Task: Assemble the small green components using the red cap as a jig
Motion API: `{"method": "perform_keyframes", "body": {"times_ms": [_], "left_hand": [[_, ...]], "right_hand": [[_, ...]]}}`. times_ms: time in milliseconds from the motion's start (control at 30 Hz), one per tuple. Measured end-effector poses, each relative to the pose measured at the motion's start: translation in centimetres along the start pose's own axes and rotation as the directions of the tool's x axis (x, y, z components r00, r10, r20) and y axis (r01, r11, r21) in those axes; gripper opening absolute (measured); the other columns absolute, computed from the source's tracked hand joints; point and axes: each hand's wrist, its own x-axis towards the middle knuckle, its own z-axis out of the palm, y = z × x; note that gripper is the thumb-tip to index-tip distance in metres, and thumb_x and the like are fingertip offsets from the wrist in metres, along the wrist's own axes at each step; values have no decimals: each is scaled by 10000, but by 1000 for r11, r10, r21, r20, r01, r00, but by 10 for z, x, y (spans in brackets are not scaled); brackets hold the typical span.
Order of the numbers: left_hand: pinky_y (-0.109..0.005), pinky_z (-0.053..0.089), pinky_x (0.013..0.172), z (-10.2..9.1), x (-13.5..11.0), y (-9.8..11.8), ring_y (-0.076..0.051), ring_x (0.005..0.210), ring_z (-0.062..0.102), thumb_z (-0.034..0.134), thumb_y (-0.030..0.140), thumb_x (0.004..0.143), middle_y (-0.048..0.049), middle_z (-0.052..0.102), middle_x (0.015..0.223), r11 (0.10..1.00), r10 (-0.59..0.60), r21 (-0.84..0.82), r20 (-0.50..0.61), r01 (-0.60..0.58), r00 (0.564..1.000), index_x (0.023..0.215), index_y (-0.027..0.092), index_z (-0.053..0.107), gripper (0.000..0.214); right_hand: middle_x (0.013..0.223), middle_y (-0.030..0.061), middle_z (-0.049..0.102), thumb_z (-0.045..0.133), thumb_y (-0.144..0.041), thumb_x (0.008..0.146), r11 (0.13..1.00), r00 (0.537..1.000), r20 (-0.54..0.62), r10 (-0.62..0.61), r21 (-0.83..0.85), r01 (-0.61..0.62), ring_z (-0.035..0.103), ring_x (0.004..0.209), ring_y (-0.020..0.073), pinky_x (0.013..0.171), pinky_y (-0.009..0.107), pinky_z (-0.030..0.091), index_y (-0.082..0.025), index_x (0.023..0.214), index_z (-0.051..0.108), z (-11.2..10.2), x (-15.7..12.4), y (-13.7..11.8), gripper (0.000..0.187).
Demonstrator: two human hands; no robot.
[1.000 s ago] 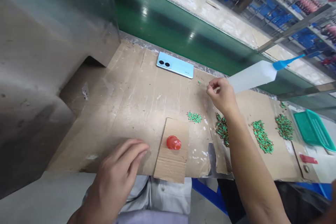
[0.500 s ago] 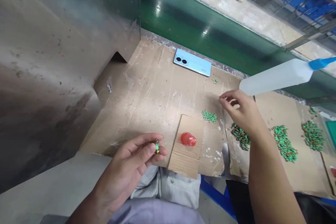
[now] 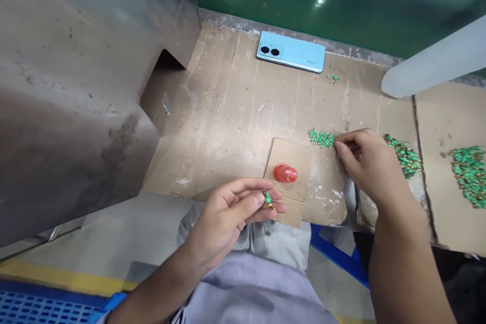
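Observation:
My left hand [image 3: 233,207] is closed on a small green piece [image 3: 268,198] with yellow and dark parts, pinched between thumb and fingers; its exact kind is too small to make out. It is held over the near edge of a cardboard strip [image 3: 286,154], on which lies a glossy red blob [image 3: 284,173]. My right hand [image 3: 370,164] has thumb and forefinger pinched together at the right edge of a small pile of green pieces [image 3: 321,138]. Whatever is between those fingertips, if anything, is hidden.
A light-blue phone [image 3: 294,53] lies at the back, with a few green pieces [image 3: 333,78] to its right. Larger green piles [image 3: 404,156] spread rightward. A white bottle [image 3: 433,61] leans in at the right. A metal panel [image 3: 76,96] stands at left.
My right hand has come to the small pile's edge; earlier it hovered farther back, to the pile's upper right. The left hand still holds its green piece. The view has shifted.

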Motion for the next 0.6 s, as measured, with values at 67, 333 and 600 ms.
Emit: {"method": "perform_keyframes", "body": {"times_ms": [67,333,600], "left_hand": [[-153,714,820,1,-1,-1,-179,928,923,1044,236,878,-58,926,973,1000,-8,27,-28,9,1000,1022,193,940,183],[-130,693,776,-3,0,-4,-147,894,912,1021,230,912,-38,928,964,999,-32,42,12,32,999,1008,200,929,137],[-151,689,754,5,9,-6,-161,885,905,984,298,959,-59,917,1060,994,-54,90,-4,54,999,1102,211,923,178]], "right_hand": [[853,68,742,796,-348,972,999,999,-34,41,-6,-41,648,712,253,708,416,529,-275,899,761,0,-3,-5,109],[993,59,842,840,-370,1020,960,953,-235,191,246,-131,807,845,307,793,496,673,-310,1146,816,-1,-49,-61,141],[939,27,884,869,-374,1071,766,960,-69,271,619,-172,830,745,183,675,298,727,-286,1056,904,7,-80,-109,96]]}}
